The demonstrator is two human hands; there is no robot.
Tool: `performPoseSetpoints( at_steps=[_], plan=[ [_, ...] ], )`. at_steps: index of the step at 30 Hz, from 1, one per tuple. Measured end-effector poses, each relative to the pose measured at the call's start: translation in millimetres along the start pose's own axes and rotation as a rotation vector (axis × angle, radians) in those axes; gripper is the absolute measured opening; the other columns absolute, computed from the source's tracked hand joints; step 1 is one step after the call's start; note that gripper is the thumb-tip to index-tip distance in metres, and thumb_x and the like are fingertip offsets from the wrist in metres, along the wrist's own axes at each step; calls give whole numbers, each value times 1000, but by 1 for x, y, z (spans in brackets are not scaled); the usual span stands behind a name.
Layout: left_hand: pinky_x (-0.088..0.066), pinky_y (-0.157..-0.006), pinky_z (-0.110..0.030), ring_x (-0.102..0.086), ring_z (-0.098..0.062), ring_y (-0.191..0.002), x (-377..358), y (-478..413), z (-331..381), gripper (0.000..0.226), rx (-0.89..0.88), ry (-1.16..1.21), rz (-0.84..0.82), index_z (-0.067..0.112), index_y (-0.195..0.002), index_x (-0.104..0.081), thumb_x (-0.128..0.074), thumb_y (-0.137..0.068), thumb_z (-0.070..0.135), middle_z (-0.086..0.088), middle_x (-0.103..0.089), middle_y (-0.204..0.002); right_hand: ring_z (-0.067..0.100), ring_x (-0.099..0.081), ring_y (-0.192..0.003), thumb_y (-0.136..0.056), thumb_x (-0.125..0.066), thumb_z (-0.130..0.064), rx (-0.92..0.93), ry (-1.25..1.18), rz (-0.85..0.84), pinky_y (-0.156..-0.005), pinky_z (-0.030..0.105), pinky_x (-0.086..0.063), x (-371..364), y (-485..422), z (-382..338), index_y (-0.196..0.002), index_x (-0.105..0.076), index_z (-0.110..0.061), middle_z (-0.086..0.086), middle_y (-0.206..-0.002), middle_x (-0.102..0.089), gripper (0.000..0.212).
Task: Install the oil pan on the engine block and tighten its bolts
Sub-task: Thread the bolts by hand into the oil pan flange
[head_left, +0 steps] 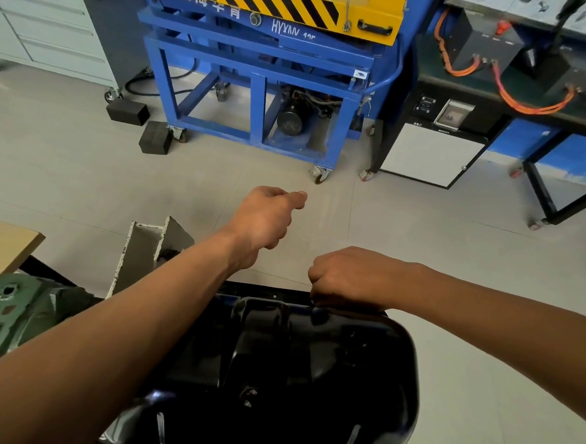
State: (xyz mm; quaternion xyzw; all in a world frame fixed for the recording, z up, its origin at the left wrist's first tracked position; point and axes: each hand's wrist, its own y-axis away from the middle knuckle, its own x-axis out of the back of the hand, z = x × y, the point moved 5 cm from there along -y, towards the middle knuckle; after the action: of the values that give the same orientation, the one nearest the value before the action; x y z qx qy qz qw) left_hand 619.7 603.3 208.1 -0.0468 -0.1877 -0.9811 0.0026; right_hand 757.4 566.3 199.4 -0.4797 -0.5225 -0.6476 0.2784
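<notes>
The black oil pan (pixel 313 363) sits bottom-up right below me, beside a green casting (pixel 8 307) on my left. My right hand (pixel 353 277) rests as a fist on the pan's far rim, its fingers curled down over something hidden. My left hand (pixel 267 220) hangs above the floor with fingers curled, thumb against forefinger; I cannot tell whether it pinches anything.

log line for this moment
glossy black metal oil pan: foreground | right hand: fingers curled at its far rim | left hand: beyond pan, fingers curled
</notes>
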Motion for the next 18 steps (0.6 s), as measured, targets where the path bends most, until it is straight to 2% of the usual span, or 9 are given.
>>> performPoseSetpoints(
  at_steps=[3,7,11,18],
  plan=[
    [-20,-43,-24,-25,-12,-49,0,2,1,21,-3,-1,-2,11,-100,-62,-55,-101,31,4,-33,-57,22,-55,-94,-102,-45,-23,23,53,10,-68,34,-47,1,-3,-4,-102,-67,-14,2,-94,-56,24],
    [-20,-43,-25,-26,-13,-50,1,2,1,22,1,3,-1,11,-100,-63,-56,-101,31,4,-33,-57,20,-54,-91,-100,-52,-25,67,36,30,-62,31,-42,1,-2,-6,-108,-67,-20,1,-94,-55,18],
    [-20,-43,-25,-26,-13,-50,1,2,1,21,-4,1,-3,11,-100,-63,-56,-100,31,3,-33,-57,22,-55,-92,-99,-55,-24,72,45,29,-59,31,-40,-5,-4,-4,-104,-67,-17,2,-93,-55,15],
    [-20,-43,-25,-26,-14,-51,-1,4,2,21,-8,-7,5,10,-98,-63,-57,-100,29,3,-33,-57,23,-57,-97,-102,-49,-22,31,81,30,-64,30,-37,-10,-3,-3,-110,-64,-15,4,-98,-57,18]
  ],
)
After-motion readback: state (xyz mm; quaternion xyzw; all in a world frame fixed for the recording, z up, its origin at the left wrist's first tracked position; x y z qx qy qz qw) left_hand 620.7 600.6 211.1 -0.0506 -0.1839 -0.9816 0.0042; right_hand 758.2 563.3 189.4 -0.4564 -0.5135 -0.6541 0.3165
